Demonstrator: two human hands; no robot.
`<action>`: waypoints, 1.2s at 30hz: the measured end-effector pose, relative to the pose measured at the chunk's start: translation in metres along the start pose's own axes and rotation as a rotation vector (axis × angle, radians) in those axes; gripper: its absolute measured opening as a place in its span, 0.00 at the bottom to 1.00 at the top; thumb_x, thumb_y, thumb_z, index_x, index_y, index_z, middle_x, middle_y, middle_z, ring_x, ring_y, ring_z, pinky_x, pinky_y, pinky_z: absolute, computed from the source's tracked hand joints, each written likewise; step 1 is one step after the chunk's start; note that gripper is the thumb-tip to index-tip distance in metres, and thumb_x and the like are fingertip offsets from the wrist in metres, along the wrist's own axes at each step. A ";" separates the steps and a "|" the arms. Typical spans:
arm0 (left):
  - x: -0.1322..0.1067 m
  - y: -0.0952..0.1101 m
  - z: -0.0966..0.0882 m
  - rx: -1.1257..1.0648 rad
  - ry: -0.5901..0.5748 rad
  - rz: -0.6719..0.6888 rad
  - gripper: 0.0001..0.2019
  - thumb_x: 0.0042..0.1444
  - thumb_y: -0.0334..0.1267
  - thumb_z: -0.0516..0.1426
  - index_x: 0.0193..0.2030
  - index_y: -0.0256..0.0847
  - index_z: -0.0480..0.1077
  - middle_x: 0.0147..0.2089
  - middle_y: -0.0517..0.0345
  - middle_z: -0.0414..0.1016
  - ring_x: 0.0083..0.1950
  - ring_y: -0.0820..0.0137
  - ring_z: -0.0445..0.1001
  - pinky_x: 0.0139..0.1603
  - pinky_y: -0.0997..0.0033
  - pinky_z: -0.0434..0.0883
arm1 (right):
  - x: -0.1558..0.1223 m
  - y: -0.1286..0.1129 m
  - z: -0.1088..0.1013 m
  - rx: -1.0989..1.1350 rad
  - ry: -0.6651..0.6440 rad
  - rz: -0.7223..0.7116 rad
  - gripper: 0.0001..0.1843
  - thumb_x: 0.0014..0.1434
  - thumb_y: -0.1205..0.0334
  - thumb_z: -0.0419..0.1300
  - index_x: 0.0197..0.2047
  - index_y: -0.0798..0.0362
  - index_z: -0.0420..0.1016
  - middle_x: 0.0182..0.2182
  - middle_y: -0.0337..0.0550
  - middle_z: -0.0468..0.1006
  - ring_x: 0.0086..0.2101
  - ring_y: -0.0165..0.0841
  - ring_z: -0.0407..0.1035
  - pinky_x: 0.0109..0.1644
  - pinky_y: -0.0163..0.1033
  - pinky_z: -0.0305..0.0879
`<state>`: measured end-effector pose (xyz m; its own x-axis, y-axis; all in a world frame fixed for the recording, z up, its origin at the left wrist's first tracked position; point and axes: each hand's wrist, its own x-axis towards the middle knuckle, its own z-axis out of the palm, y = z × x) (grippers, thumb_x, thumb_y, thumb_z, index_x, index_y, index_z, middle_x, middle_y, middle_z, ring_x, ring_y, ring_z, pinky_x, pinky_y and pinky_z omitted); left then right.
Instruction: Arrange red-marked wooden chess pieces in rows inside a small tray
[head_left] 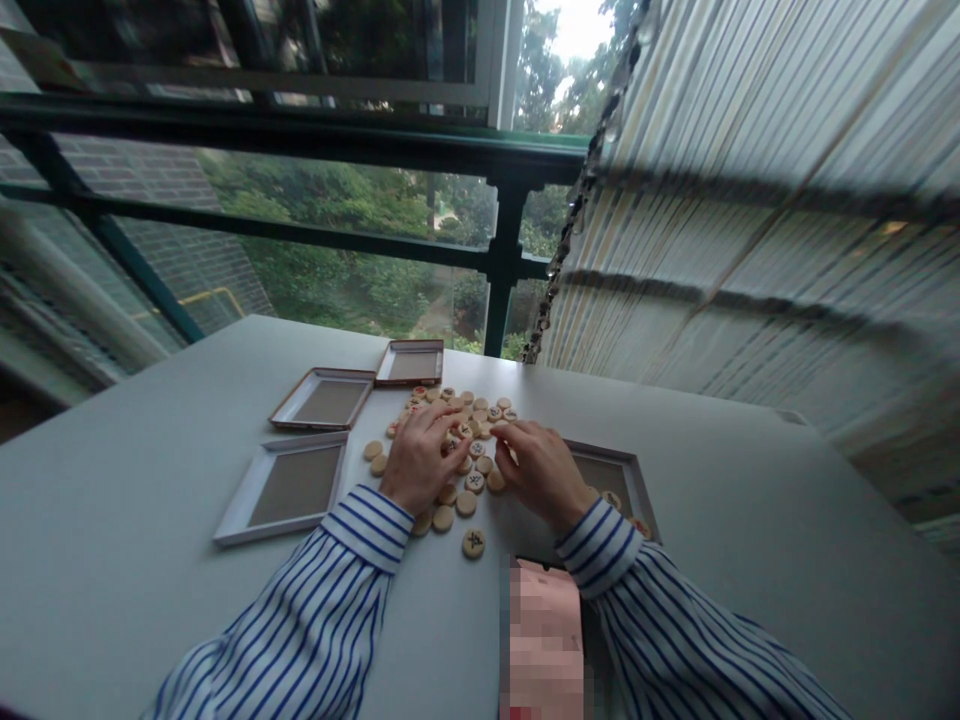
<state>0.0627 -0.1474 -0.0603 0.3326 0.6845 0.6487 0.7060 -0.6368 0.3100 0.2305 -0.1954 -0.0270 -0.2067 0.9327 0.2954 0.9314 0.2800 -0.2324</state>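
Note:
Round wooden Chinese chess pieces (466, 503) lie in a loose spread on the white table, some showing black or red characters, others plain side up. My left hand (418, 458) rests over the left part of the spread, fingers apart and reaching to the right, hiding some pieces beneath. Facing it, my right hand (544, 468) is at the right edge of the spread, its fingers loosely bent and thumb parted from the index finger; no piece shows in its grasp. One piece with a black character (473, 543) lies apart, nearer to me.
Three shallow box parts stand left of and behind the pieces: a white tray (296, 487), a brown-edged one (330, 400) and a smaller one (411, 364). Another tray (639, 487), partly behind my right arm, holds a few pieces. A phone-like device (546, 640) lies in front.

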 end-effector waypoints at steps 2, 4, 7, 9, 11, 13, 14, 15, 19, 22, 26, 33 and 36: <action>0.000 0.000 0.000 -0.005 0.010 0.008 0.09 0.52 0.39 0.55 0.39 0.40 0.69 0.46 0.51 0.71 0.49 0.62 0.67 0.51 0.58 0.64 | 0.000 0.000 0.000 -0.001 0.002 -0.001 0.12 0.58 0.65 0.49 0.44 0.50 0.69 0.38 0.44 0.75 0.39 0.33 0.66 0.40 0.37 0.55; -0.001 0.000 -0.001 -0.006 0.017 0.012 0.09 0.52 0.39 0.55 0.39 0.40 0.69 0.46 0.51 0.71 0.49 0.62 0.67 0.51 0.58 0.64 | 0.000 0.000 0.000 -0.004 0.004 -0.002 0.12 0.58 0.65 0.50 0.43 0.50 0.69 0.38 0.43 0.75 0.38 0.33 0.66 0.40 0.36 0.55; -0.001 0.001 -0.002 -0.008 0.025 0.016 0.09 0.52 0.39 0.55 0.39 0.39 0.69 0.47 0.52 0.71 0.50 0.63 0.67 0.52 0.59 0.63 | -0.001 0.000 0.001 -0.007 0.013 -0.004 0.12 0.58 0.65 0.50 0.43 0.50 0.70 0.38 0.43 0.75 0.39 0.33 0.66 0.40 0.36 0.55; -0.001 0.001 -0.003 -0.015 0.035 0.023 0.09 0.52 0.39 0.55 0.40 0.40 0.69 0.47 0.52 0.71 0.51 0.63 0.67 0.53 0.59 0.63 | -0.001 0.001 0.001 -0.006 0.021 -0.007 0.12 0.58 0.65 0.50 0.43 0.50 0.69 0.38 0.42 0.74 0.39 0.33 0.66 0.40 0.37 0.55; -0.002 0.001 -0.004 -0.024 0.045 0.032 0.10 0.52 0.40 0.55 0.40 0.40 0.69 0.47 0.52 0.71 0.51 0.63 0.67 0.53 0.59 0.63 | -0.001 0.000 0.001 -0.005 0.019 -0.006 0.12 0.58 0.65 0.50 0.43 0.50 0.69 0.38 0.42 0.74 0.39 0.32 0.66 0.40 0.37 0.55; -0.002 0.001 -0.004 -0.031 0.051 0.038 0.10 0.52 0.40 0.55 0.40 0.40 0.69 0.47 0.52 0.71 0.50 0.63 0.67 0.53 0.58 0.62 | -0.001 0.000 0.000 -0.010 0.010 -0.005 0.12 0.58 0.65 0.50 0.44 0.50 0.69 0.38 0.43 0.74 0.39 0.32 0.66 0.40 0.36 0.55; -0.002 0.001 -0.004 -0.032 0.054 0.040 0.10 0.52 0.40 0.55 0.40 0.40 0.69 0.47 0.51 0.71 0.50 0.63 0.67 0.54 0.58 0.62 | -0.001 0.000 0.000 -0.015 0.008 -0.004 0.12 0.58 0.65 0.50 0.44 0.50 0.69 0.38 0.44 0.74 0.39 0.32 0.66 0.40 0.36 0.55; -0.003 0.001 -0.004 -0.032 0.057 0.041 0.10 0.52 0.40 0.55 0.40 0.40 0.69 0.46 0.51 0.71 0.50 0.63 0.68 0.54 0.57 0.62 | -0.001 0.000 0.000 -0.019 0.007 -0.003 0.12 0.58 0.65 0.49 0.44 0.50 0.69 0.38 0.44 0.74 0.39 0.32 0.66 0.40 0.37 0.55; -0.003 0.002 -0.005 -0.043 0.071 0.053 0.10 0.53 0.40 0.55 0.40 0.40 0.69 0.47 0.51 0.71 0.50 0.63 0.68 0.54 0.57 0.62 | -0.001 0.000 0.000 -0.022 0.017 -0.002 0.12 0.58 0.65 0.50 0.44 0.50 0.69 0.38 0.44 0.74 0.40 0.33 0.66 0.41 0.36 0.55; -0.003 0.003 -0.007 -0.054 0.087 0.067 0.09 0.53 0.40 0.54 0.40 0.39 0.69 0.46 0.51 0.72 0.50 0.64 0.68 0.54 0.58 0.62 | -0.001 0.001 0.001 -0.018 0.032 -0.017 0.12 0.57 0.65 0.50 0.44 0.50 0.70 0.38 0.43 0.75 0.39 0.33 0.66 0.41 0.36 0.55; -0.003 0.004 -0.008 -0.057 0.105 0.080 0.09 0.52 0.40 0.55 0.39 0.39 0.69 0.45 0.51 0.72 0.50 0.64 0.68 0.54 0.59 0.62 | -0.001 0.001 0.002 0.005 0.051 -0.046 0.12 0.58 0.66 0.49 0.43 0.51 0.70 0.38 0.44 0.75 0.40 0.32 0.66 0.42 0.36 0.55; -0.004 0.005 -0.008 -0.072 0.122 0.095 0.09 0.52 0.40 0.55 0.39 0.40 0.68 0.45 0.51 0.72 0.50 0.64 0.68 0.54 0.58 0.63 | 0.001 0.003 0.004 0.022 0.073 -0.063 0.12 0.57 0.66 0.50 0.43 0.51 0.71 0.38 0.43 0.75 0.39 0.32 0.66 0.42 0.36 0.55; -0.005 0.006 -0.008 -0.077 0.129 0.104 0.09 0.52 0.39 0.55 0.39 0.39 0.68 0.45 0.51 0.72 0.50 0.64 0.68 0.54 0.59 0.62 | 0.001 0.004 0.005 0.030 0.081 -0.068 0.12 0.57 0.67 0.51 0.43 0.51 0.71 0.38 0.42 0.75 0.39 0.32 0.66 0.42 0.36 0.55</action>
<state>0.0598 -0.1573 -0.0560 0.3150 0.5655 0.7623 0.6203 -0.7305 0.2856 0.2324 -0.1923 -0.0320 -0.2425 0.8903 0.3853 0.9064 0.3495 -0.2371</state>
